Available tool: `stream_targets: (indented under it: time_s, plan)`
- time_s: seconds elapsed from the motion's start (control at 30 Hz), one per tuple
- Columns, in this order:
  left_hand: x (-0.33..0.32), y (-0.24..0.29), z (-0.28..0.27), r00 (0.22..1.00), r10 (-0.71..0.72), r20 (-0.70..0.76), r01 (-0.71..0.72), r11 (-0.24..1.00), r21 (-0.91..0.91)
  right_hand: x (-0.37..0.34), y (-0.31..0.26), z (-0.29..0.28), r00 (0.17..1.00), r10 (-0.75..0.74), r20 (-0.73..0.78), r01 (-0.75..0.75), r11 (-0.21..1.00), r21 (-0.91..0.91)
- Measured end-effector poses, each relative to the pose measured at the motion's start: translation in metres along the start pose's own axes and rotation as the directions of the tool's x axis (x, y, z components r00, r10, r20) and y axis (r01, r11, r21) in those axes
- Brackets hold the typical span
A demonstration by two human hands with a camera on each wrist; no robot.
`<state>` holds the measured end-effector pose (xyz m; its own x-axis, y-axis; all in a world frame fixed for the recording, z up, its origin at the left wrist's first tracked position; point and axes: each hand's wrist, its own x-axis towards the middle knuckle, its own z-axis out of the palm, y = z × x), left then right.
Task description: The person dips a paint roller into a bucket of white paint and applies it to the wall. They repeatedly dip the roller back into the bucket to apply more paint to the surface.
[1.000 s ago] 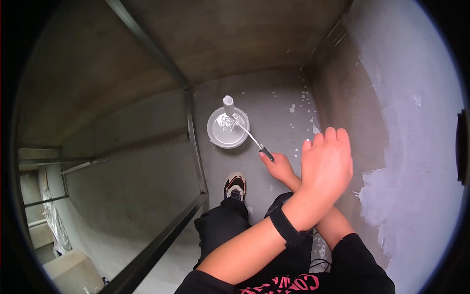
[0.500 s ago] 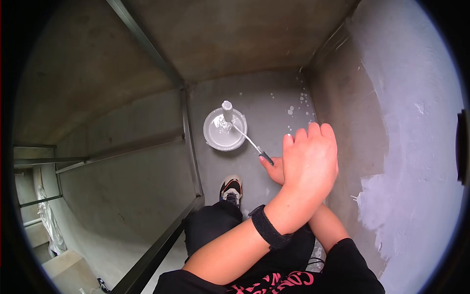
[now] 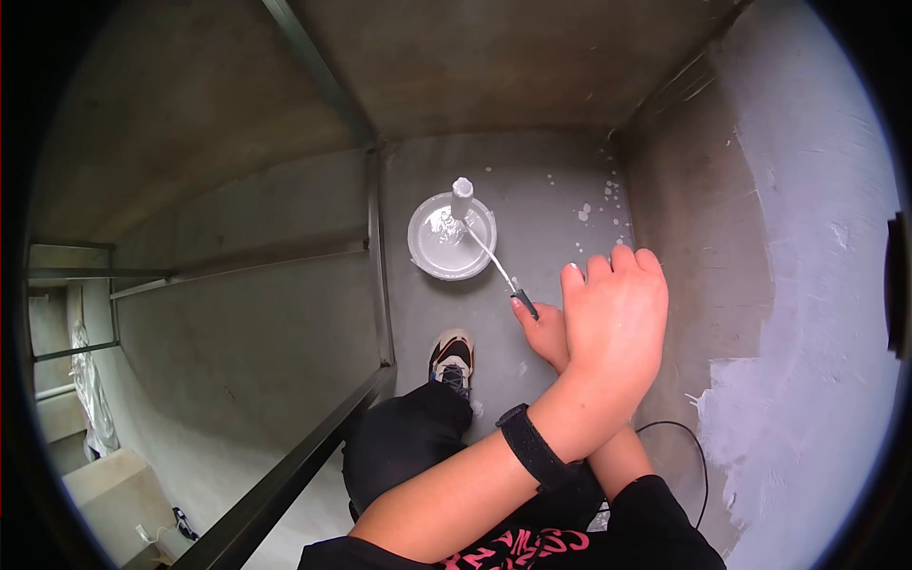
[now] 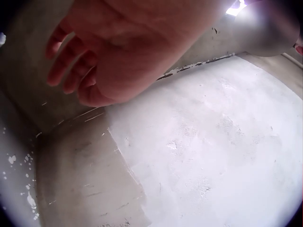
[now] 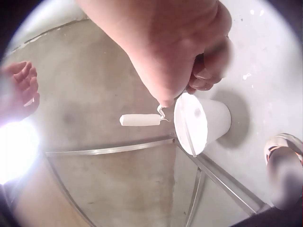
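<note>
In the head view, my right hand (image 3: 544, 334) grips the dark handle (image 3: 523, 304) of a paint roller, its fingers curled round in the right wrist view (image 5: 173, 47). The white roller sleeve (image 3: 462, 199) stands over the far side of a round white bucket (image 3: 415, 249) and shows clear of the rim in the right wrist view (image 5: 140, 120). My left hand (image 3: 619, 318) is raised across the right forearm and partly hides the right hand. Its fingers hang loosely bent with nothing in them, as the left wrist view (image 4: 128, 52) shows.
A partly white-coated wall (image 3: 817, 237) rises at the right, with white spots on the floor (image 3: 532, 204) beside it. Metal frame bars (image 3: 378, 256) stand at the left. My shoe (image 3: 452, 359) is below the bucket, and a black cable (image 3: 705, 470) loops at lower right.
The left hand has shifted leftward over the right hand, covering more of it. The roller remains gripped over the bucket. The head view has tilted slightly, and more black cable shows.
</note>
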<state>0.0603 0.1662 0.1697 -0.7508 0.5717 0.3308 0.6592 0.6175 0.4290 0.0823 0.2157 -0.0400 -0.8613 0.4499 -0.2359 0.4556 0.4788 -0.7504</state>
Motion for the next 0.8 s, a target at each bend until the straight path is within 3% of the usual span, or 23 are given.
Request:
stream_targets:
  time_s: [0.8]
  plan:
    - [0.000, -0.007, -0.001, 0.999, -0.025, 0.047, 0.027, 0.999, -0.042, 0.010, -0.018, -0.005, 0.997, -0.010, -0.082, 0.004, 0.997, -0.078]
